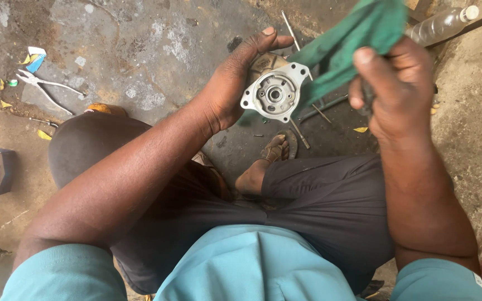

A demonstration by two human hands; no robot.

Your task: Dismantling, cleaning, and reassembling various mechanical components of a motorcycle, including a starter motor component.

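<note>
Gripping a silver metal housing, the left hand cups it from behind, thumb along the far side and fingers wrapped under. The housing is a round flanged casting with lugs at its corners; its open, recessed face with the central bore points up toward the camera, so its bore axis runs roughly from the palm toward the viewer. It is held above the concrete floor, over the person's sandalled foot. The right hand is closed around a green cloth, which drapes leftward and touches the housing's right edge. Thin metal rods lie on the floor beyond. Pliers lie well apart at left, a clear plastic bottle at upper right.
</note>
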